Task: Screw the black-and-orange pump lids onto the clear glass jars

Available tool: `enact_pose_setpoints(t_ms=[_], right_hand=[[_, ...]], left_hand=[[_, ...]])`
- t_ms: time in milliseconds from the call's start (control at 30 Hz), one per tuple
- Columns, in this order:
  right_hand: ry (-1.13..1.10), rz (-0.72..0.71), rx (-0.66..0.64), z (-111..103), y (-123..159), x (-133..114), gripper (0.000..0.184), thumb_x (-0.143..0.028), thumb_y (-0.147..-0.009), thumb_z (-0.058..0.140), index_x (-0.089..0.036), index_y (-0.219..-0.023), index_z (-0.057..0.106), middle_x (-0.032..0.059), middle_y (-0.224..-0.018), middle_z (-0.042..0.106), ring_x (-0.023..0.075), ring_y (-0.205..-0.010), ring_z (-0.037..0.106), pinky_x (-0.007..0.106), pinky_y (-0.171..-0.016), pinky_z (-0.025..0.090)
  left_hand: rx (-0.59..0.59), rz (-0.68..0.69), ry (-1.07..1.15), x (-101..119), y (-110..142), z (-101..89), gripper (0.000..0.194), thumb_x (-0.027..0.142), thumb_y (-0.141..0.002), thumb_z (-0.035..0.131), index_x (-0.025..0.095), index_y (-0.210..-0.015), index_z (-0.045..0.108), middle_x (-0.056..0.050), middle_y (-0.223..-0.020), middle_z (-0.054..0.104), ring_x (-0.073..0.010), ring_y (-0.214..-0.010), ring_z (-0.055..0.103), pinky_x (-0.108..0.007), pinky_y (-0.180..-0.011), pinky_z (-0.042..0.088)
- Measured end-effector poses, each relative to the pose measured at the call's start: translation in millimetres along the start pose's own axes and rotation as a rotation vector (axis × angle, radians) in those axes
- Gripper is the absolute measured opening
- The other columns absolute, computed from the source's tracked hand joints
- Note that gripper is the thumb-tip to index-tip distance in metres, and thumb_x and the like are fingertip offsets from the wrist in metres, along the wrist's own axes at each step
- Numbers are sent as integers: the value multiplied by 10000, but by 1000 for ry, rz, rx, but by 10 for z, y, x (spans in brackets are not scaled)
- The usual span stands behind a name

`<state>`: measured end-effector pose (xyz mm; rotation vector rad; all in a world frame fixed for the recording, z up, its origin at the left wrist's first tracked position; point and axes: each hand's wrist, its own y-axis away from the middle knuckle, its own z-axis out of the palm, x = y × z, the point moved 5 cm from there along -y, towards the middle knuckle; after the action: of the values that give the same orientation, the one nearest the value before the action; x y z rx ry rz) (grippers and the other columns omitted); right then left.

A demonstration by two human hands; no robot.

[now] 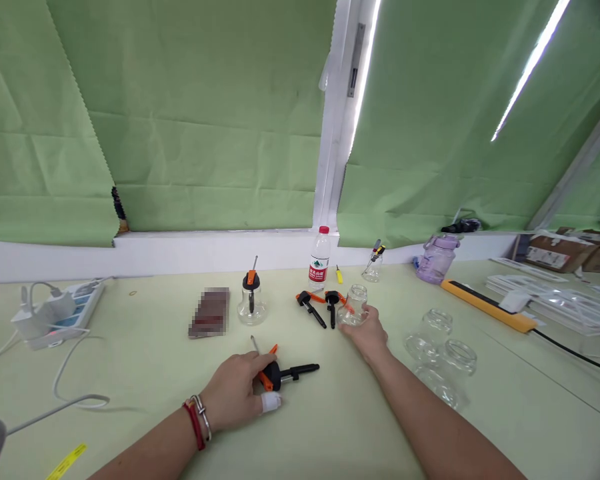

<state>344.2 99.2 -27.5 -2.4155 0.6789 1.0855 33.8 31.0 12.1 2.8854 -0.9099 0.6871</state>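
Observation:
My left hand (237,393), with a bandaged thumb and wrist bracelets, is closed on a black and orange pump sprayer head (285,373) lying on the table. My right hand (367,333) reaches forward and grips a small clear glass bottle (354,305). Two more sprayer heads (320,305) lie just left of that bottle. An assembled glass bottle with a sprayer head (251,300) stands further left.
Several empty glass bottles (443,357) lie at the right. A water bottle (319,260), a purple jug (436,258), a jar with screwdrivers (374,265), a power strip (55,310) with cables, a yellow-black bar (487,305) and cardboard boxes (560,250) surround the workspace.

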Motion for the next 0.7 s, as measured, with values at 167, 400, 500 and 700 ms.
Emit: enact_pose_setpoints(t_ms=[167, 400, 500, 700], right_hand=[[-101, -43, 22, -102, 19, -85, 724, -445, -513, 724, -241, -1142, 429, 101, -1115, 591, 297, -958, 604, 416, -837, 436], [-396, -199, -46, -148, 141, -309, 739, -355, -520, 756, -259, -1169, 417, 71, -1203, 534, 250, -1085, 542, 331, -877, 460], [-712, -244, -227, -140, 244, -433, 752, -296, -503, 796, -266, -1159, 428, 64, -1209, 525, 252, -1091, 526, 369, -885, 458], [-1015, -172, -561, -107, 411, -556, 612, -257, -589, 777, -286, -1130, 491, 25, -1060, 587, 216, -983, 548, 358, -815, 457]], left_hand=[[8, -42, 79, -38, -6, 16, 460, 435, -705, 628, 243, -1123, 621, -42, -870, 641, -236, -757, 598, -295, -657, 429], [133, -68, 324, -157, -40, 43, 397, 280, -703, 610, 224, -1095, 608, -45, -922, 615, -217, -779, 590, -331, -715, 476], [276, -55, 494, -208, -64, 5, 434, 231, -709, 595, 203, -1141, 562, -64, -966, 592, -211, -837, 583, -347, -778, 484], [518, 25, 641, -237, -37, -138, 387, 209, -749, 580, 232, -1133, 545, -39, -929, 524, -175, -800, 549, -337, -790, 478]])
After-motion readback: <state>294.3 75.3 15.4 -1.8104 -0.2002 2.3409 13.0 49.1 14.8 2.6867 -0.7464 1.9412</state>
